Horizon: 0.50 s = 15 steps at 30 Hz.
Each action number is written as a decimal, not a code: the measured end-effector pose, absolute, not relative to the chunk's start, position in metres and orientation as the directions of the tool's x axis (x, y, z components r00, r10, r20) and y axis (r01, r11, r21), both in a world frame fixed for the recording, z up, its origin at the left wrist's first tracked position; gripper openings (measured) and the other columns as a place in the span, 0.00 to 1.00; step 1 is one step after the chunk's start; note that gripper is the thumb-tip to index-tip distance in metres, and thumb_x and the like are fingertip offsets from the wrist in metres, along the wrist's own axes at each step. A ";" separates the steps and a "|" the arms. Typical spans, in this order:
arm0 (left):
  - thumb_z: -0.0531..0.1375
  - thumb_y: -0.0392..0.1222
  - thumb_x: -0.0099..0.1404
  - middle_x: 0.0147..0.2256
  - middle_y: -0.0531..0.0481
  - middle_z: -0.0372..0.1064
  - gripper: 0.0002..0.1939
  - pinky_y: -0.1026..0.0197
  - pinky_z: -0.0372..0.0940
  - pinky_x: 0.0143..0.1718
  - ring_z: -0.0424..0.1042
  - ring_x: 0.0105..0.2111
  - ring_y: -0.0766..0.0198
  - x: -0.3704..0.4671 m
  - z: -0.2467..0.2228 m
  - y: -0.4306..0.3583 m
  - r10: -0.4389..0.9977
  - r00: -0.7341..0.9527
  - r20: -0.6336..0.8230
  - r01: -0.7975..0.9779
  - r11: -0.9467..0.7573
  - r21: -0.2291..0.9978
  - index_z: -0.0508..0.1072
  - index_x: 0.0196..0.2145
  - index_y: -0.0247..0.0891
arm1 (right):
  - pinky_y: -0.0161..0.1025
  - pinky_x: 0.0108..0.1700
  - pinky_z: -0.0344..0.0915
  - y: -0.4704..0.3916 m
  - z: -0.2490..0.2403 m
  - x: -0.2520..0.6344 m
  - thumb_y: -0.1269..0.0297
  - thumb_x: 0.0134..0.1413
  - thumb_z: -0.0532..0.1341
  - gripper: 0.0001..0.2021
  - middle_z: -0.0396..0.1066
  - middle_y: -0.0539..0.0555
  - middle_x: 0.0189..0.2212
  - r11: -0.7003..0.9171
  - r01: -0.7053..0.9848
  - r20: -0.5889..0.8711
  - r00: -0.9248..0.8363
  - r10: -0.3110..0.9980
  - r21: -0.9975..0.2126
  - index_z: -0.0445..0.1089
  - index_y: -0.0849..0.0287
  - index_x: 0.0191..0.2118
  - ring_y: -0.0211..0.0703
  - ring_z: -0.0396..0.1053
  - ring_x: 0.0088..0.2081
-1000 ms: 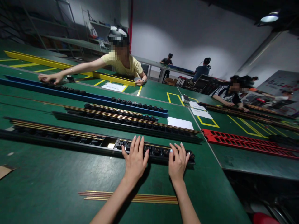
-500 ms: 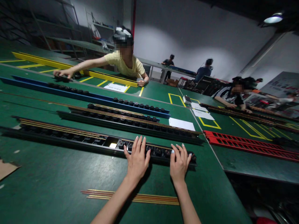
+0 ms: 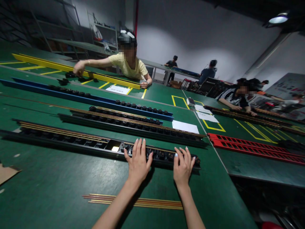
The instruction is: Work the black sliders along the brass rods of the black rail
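Observation:
My left hand (image 3: 138, 165) rests with spread fingers on the right half of a long black channel rail (image 3: 78, 148), over the small black blocks set in it. Near the rail's right end, my right hand (image 3: 183, 167) lies on it too, fingers stretched out and slightly curved. A thin brass-coloured rod (image 3: 164, 149) runs along the blocks by both hands; whether the fingertips press on it I cannot tell. Farther left, several rods (image 3: 64, 131) lie lengthwise on the rail. More loose brass and copper-coloured rods (image 3: 157, 203) lie on the table below my forearms.
Behind are another black rail (image 3: 133, 129), a blue rail (image 3: 105, 103) with black blocks and a white paper (image 3: 185, 127). Red slotted rails (image 3: 252, 150) lie to the right. Across the table, a person in yellow (image 3: 128, 65) reaches beside a yellow rail (image 3: 114, 82). Cardboard (image 3: 8, 173) lies left.
My left hand has slid slightly left along the rail. My right hand stays in place. The person across the table has drawn a hand back to the right, off the black parts.

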<state>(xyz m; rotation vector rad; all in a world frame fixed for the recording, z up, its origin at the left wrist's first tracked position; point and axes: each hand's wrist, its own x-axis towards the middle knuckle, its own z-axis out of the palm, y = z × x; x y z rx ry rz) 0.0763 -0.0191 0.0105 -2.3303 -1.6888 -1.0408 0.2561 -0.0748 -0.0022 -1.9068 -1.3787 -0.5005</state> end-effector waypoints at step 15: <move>0.48 0.53 0.68 0.63 0.39 0.55 0.31 0.38 0.23 0.63 0.52 0.63 0.53 0.074 0.011 -0.015 0.825 0.106 0.556 0.865 -0.352 0.357 0.51 0.65 0.37 | 0.65 0.61 0.42 -0.075 -0.003 0.257 0.60 0.65 0.47 0.17 0.68 0.57 0.51 -0.176 0.933 0.664 0.348 0.662 -0.314 0.70 0.54 0.50 0.50 0.56 0.61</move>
